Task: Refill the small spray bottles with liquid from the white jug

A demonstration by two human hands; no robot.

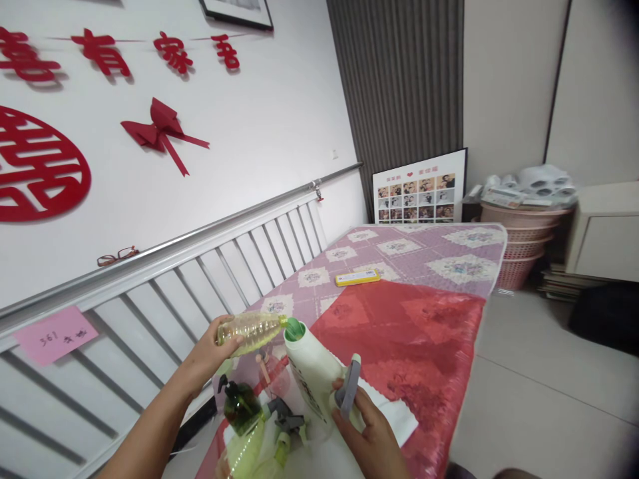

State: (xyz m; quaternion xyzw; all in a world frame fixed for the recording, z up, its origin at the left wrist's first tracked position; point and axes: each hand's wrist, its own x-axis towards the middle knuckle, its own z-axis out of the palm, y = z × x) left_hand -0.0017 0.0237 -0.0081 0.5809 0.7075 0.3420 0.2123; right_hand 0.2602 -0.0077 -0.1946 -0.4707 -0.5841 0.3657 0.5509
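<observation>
Left hand [217,344] gripping clear yellowish bottle [257,332], tipped near flat, neck right at the green-lined mouth of white jug [317,376]. Right hand [370,429] closed around grey-and-white piece [351,386] at the jug's side; can't tell from here if it's joined on. Jug leans, mouth up and away from the person, dark lettering on its side.

Just under the left forearm, a cluster: dark green pump bottle [242,409], grey spray heads [287,419], second yellowish bottle [244,449], partly cut off. White cloth [399,414] pokes out past the right hand.

Next out, red sheet [439,339] over floral-covered tabletop [339,239]; flat yellow-edged box [357,277] by the sheet's far edge. White slatted rail [249,256] runs along the wall, pink note [57,334] on it, glasses [118,256] on its ledge. Far end: photo board [422,189], stacked pink baskets [522,253]. Red bow [162,130] up on the wall.
</observation>
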